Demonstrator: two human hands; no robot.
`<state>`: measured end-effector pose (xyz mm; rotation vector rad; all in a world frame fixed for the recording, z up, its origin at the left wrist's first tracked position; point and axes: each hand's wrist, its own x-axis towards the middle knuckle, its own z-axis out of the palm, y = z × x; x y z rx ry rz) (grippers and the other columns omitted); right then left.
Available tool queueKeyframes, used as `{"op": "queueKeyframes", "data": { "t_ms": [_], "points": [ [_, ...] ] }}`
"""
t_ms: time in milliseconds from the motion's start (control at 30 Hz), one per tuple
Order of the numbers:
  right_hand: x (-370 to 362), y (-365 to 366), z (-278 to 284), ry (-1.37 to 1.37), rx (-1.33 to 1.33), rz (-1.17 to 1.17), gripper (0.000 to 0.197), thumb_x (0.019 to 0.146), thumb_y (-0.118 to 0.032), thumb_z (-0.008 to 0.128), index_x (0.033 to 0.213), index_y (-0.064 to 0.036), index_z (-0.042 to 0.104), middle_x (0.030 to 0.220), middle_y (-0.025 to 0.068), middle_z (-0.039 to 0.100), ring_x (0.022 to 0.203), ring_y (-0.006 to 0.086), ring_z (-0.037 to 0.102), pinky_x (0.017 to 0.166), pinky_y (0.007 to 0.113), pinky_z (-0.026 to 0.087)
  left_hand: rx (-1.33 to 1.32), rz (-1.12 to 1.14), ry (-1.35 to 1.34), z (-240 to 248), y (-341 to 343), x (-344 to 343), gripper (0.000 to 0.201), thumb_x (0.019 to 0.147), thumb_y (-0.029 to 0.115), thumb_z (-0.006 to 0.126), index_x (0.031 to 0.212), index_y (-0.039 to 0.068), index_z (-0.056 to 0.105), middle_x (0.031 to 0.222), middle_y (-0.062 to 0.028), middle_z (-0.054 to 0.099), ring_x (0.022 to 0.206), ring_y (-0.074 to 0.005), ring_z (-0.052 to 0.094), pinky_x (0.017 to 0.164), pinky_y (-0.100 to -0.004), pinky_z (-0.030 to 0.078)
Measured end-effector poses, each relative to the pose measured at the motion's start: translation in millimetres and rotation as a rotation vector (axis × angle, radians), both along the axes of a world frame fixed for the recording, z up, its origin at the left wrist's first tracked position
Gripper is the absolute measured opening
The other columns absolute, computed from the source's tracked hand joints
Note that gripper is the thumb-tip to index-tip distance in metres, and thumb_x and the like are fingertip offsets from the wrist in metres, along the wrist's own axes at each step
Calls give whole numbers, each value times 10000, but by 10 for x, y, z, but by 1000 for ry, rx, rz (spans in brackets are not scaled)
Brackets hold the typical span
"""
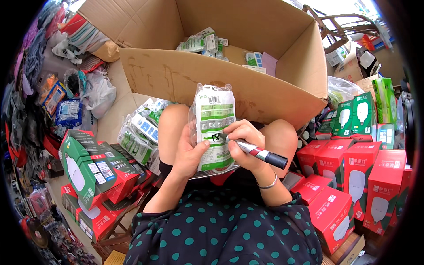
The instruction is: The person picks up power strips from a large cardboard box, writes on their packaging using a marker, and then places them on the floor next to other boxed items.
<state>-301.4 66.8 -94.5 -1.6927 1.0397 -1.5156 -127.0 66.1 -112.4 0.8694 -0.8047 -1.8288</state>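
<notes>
My left hand point(187, 150) grips a clear plastic package with a white and green printed card point(216, 117) by its left edge, holding it up over my lap. The thumb lies on the card's face and the fingers are behind it. My right hand point(247, 145) is closed round a marker pen point(260, 153) with a dark cap on its rear end. The pen's tip is at the card, beside black handwritten marks. A silver bracelet point(268, 182) circles my right wrist. Part of a shiny round rim shows under the package.
Ahead stands a large open cardboard box point(176, 75) with several similar packages point(205, 43) inside. More packages point(140, 130) are piled left of my knees. Red and green bulb boxes point(84, 170) are stacked at left, and red bulb boxes point(331, 214) at right. Plastic bags point(99, 95) lie far left.
</notes>
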Motion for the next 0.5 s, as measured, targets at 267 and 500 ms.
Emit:
{"op": "queueKeyframes", "data": {
  "t_ms": [267,500],
  "points": [
    [-104,-21,-121,-415,51,-85,159,805,-108,601,898,-34,496,893,191,596,809,240,585,726,329,475,13,152,7,213,-126,223,543,806,38,578,1298,-22,356,1197,-139,539,1086,-202,549,947,-344,447],
    [-448,-13,-45,-309,141,-296,240,849,-208,576,930,-9,469,876,194,587,742,215,571,706,303,476,-13,538,-84,-138,-351,1228,429,842,-21,496,1241,-20,340,1108,-171,562,954,-230,617,823,-353,539]
  ]
}}
